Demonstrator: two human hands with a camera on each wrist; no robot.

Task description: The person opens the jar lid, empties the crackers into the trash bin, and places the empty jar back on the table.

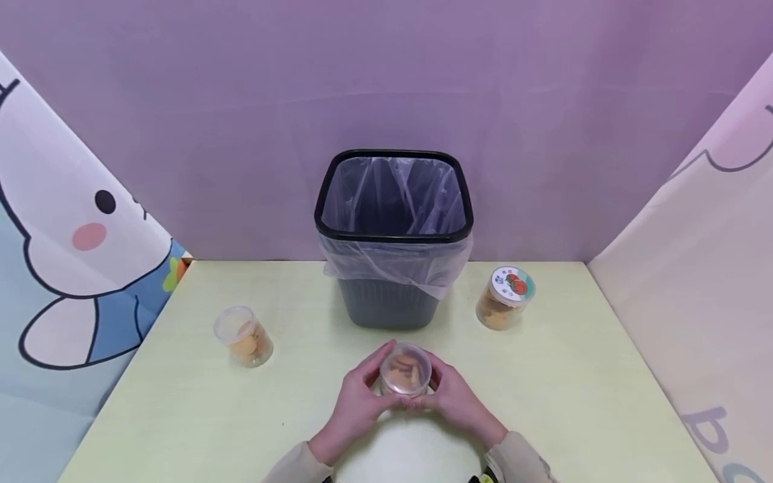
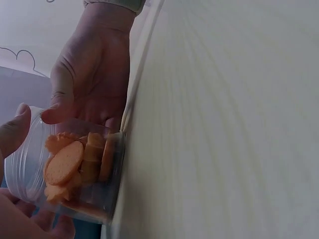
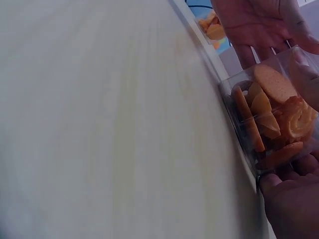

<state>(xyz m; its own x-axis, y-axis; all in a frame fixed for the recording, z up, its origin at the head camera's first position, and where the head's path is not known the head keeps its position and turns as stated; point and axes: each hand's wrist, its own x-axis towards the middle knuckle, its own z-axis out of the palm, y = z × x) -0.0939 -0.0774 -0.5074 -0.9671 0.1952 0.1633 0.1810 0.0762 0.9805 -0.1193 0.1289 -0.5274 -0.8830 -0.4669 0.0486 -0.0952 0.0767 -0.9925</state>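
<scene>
At the front middle of the table, a clear round plastic jar (image 1: 404, 370) of orange-brown biscuits (image 2: 67, 162) stands upright between both hands. My left hand (image 1: 357, 402) holds it from the left and my right hand (image 1: 454, 397) from the right. Both thumbs meet at its near side, while the fingers curve round toward the far side. No printed lid shows on this jar; ridges ring its upper part in the left wrist view. The right wrist view shows the biscuits (image 3: 274, 109) stacked and tilted against its clear wall, its base at the tabletop.
A dark bin (image 1: 389, 305) lined with a translucent bag (image 1: 386, 258) stands behind the jar. To the left is a clear biscuit jar (image 1: 246, 339) without a printed lid. On the right stands another jar (image 1: 500, 312) with a strawberry-printed lid (image 1: 512, 284). Fabric walls border the pale table (image 1: 181, 416).
</scene>
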